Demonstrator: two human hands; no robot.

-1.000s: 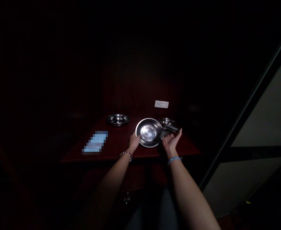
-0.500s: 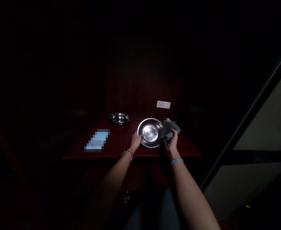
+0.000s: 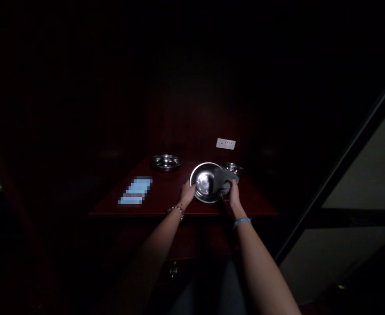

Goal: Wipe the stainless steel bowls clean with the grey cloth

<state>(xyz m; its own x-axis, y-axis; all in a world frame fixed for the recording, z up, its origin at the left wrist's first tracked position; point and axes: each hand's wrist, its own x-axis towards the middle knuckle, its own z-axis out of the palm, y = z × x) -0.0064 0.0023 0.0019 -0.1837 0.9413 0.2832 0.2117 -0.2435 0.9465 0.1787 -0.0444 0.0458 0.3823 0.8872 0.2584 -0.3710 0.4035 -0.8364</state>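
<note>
A shiny metal bowl (image 3: 203, 179) is tilted toward me above the front of the dark red table (image 3: 159, 201). My left hand (image 3: 187, 193) grips its left rim, the thumb on the inner side. In my right hand (image 3: 233, 193) is a grey cloth (image 3: 222, 179), which lies over the right part of the bowl's inside. The fingers under the cloth are partly hidden. Behind the cloth, a second metal bowl (image 3: 233, 167) stands on the table, partly covered from view. Another metal bowl (image 3: 166, 162) sits at the back left.
A blurred-out bluish rectangle (image 3: 135, 191) lies at the table's left. On the back wall is a white socket plate (image 3: 225, 143). Below the tabletop is a drawer front with a metal handle (image 3: 173, 269). A dark-edged pale panel (image 3: 359, 175) slants up on the right.
My right hand has moved a little left with the cloth, which now reaches further across the bowl's inside. More of the bowl behind shows. My left hand keeps its hold on the rim.
</note>
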